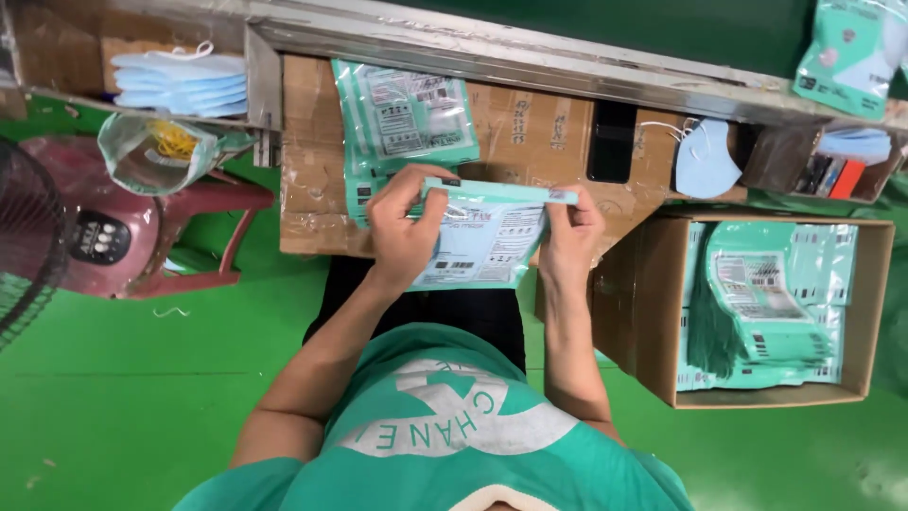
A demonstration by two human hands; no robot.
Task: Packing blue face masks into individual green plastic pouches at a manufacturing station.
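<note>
Pinching a teal printed pouch (487,241) by its top strip: left hand (402,232) closed on the left end, right hand (572,237) closed on the right end. Held above the cardboard-covered surface (530,132), in front of a stack of like pouches (402,123). Judged light, thin, floppy, slick film; best gripped at the stiffer sealed edge. Long axis roughly left-right, opening edge pointing away from the body

A small packing workshop is showing itself here: teal printed pouches (407,118) are lying on a cardboard-covered bench (530,132) and filling an open carton (771,308) on the green-painted floor (123,407). Stacked blue face masks (180,83) are waiting on a shelf, and 1 fan (24,246) is standing beside a red plastic stool (180,227).
</note>
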